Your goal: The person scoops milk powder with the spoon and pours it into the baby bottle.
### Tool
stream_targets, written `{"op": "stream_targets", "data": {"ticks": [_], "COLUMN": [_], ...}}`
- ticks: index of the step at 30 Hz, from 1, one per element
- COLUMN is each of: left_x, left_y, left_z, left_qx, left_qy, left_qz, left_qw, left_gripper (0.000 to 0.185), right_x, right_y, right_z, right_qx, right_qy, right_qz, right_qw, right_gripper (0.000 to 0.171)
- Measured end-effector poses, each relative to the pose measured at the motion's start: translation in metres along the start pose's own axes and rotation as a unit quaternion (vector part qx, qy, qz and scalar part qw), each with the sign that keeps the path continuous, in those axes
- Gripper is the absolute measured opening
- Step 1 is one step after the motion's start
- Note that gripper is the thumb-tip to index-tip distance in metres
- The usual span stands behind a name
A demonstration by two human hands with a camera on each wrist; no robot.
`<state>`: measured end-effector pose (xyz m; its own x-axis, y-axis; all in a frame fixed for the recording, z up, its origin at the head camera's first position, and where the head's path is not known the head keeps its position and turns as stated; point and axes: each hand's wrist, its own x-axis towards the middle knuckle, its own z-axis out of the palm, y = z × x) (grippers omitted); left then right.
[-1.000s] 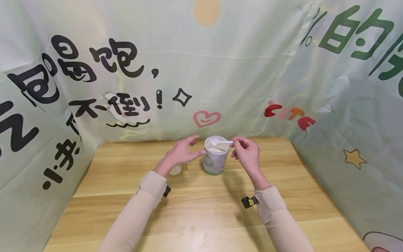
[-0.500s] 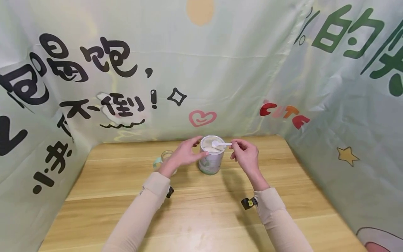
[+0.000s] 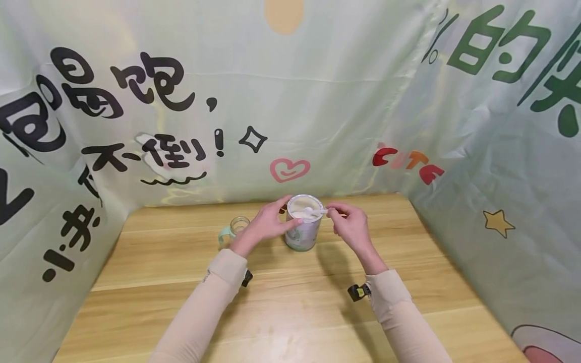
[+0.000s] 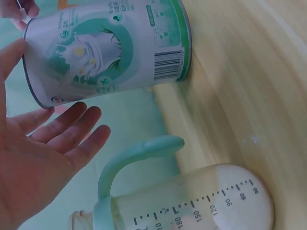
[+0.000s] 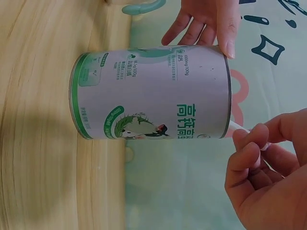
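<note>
A white-and-green powder can [image 3: 303,231] stands open on the wooden table [image 3: 290,312], with pale powder inside. My left hand [image 3: 269,223] lies against its left side with straight fingers, and the thumb [image 5: 229,33] touches the rim. My right hand [image 3: 345,222] pinches the handle of a white spoon [image 3: 317,210], whose bowl dips into the can's mouth. The left wrist view shows the can [image 4: 108,48] beyond my open palm [image 4: 38,153]. In the right wrist view my fingers [image 5: 254,153] curl round the spoon handle [image 5: 238,127] beside the can [image 5: 153,93].
A clear baby bottle [image 3: 235,228] with a mint-green handle and measuring marks [image 4: 192,203] stands just left of my left hand. Printed pale-green cloth walls [image 3: 317,101] close the table in at the back and on both sides.
The spoon has dropped from above the rim into the can's mouth. My left hand has closed in on the can's side. The bottle, earlier behind my left hand, now shows.
</note>
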<state>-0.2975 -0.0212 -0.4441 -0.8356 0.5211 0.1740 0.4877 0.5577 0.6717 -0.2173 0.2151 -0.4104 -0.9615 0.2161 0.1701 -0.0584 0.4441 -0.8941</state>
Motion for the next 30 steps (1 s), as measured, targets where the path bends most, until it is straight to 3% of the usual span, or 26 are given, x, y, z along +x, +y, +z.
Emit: {"op": "stream_targets", "data": {"ticks": [12, 21, 30], "left_x": [-0.0027, -0.0028, -0.0035], "left_y": [0.0016, 0.0018, 0.0045], "left_z": [-0.0006, -0.0004, -0.0023], "left_qx": [-0.012, -0.02, -0.021], "left_qy": [0.001, -0.009, -0.011], "left_qz": [0.003, 0.001, 0.003], "left_qw": [0.9999, 0.9998, 0.9997], "left_gripper": [0.086, 0.086, 0.085], "right_x": [0.0004, 0.0004, 0.0018], "right_y": [-0.0094, -0.0085, -0.0106], "right_z": [0.0061, 0.0051, 0.0088], "right_qx": [-0.017, -0.054, -0.075], "right_qy": [-0.04, -0.066, -0.056], "right_qz": [0.017, -0.011, -0.04], "right_qw": [0.999, 0.996, 0.995], "right_gripper": [0.035, 0.033, 0.032]}}
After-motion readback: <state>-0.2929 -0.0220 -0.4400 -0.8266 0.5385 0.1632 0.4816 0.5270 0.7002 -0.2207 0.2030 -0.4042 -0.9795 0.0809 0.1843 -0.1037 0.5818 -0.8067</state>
